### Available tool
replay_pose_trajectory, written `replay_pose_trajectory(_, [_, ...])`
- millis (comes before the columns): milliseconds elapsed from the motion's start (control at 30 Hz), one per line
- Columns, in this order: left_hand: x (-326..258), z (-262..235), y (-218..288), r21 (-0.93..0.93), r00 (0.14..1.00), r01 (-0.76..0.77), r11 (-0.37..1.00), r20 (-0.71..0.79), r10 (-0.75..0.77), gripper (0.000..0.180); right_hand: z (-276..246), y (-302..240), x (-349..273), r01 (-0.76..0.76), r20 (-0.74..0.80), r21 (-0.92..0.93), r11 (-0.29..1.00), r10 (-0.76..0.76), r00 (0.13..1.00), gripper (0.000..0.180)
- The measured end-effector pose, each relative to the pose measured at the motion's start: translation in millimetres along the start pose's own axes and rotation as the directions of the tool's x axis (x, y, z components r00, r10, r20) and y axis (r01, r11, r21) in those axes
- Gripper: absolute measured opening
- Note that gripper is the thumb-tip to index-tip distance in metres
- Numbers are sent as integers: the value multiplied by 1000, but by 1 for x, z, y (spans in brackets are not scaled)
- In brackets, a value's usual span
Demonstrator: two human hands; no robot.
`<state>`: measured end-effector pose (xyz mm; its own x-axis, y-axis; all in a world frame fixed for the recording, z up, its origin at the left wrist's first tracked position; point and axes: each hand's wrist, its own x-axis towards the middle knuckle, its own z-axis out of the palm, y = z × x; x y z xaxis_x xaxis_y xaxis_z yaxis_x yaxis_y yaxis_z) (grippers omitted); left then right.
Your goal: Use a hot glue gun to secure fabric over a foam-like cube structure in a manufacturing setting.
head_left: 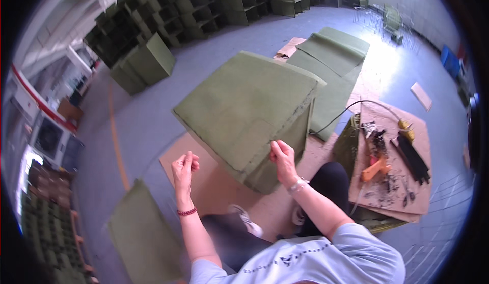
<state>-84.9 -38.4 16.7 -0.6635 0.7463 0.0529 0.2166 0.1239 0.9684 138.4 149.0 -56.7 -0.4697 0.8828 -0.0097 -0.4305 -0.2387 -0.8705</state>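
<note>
Green box (239, 105) on floor cardboard (219, 184), tools crowding the right

A green panel (145, 233) lies lower left. The left hand (184, 169), near the cardboard's left corner, has its grip closed, fingertips together. The right hand (283, 159) is bunched at the box's near-right edge; whether its grip is clamped on it, I cannot tell. A dark knee (330, 182) stands between box and low bench (387, 205). There, an orange glue gun (376, 169) lies toward the left edge, scissors (409, 196) toward the near edge, black sticks (411, 159) toward the right.
</note>
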Motion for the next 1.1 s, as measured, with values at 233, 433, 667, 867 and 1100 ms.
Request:
replay_pose_trajectory(233, [170,-63,-29,650,884,-225,726,-178,433,42,1,6,-8,13,-5,-35,999,-13,1000,30])
replay_pose_trajectory(433, [250,-68,-50,630,975,-84,772,-110,195,48,5,0,-7,6,-4,-98,995,-7,1000,29])
replay_pose_trajectory(667, [126,-59,-54,778,888,-112,619,-201,413,41,-52,-27,13,-20,-73,2,1000,20,997,22])
replay_pose_trajectory(867, [7,-61,-23,788,945,97,608,-265,194,50,-88,-70,43,-134,9,-78,988,135,991,27])
replay_pose_trajectory(1100, [77,-67,-23,352,994,67,934,-106,-31,70,-76,-55,68,-22,-8,-131,991,21,1000,32])
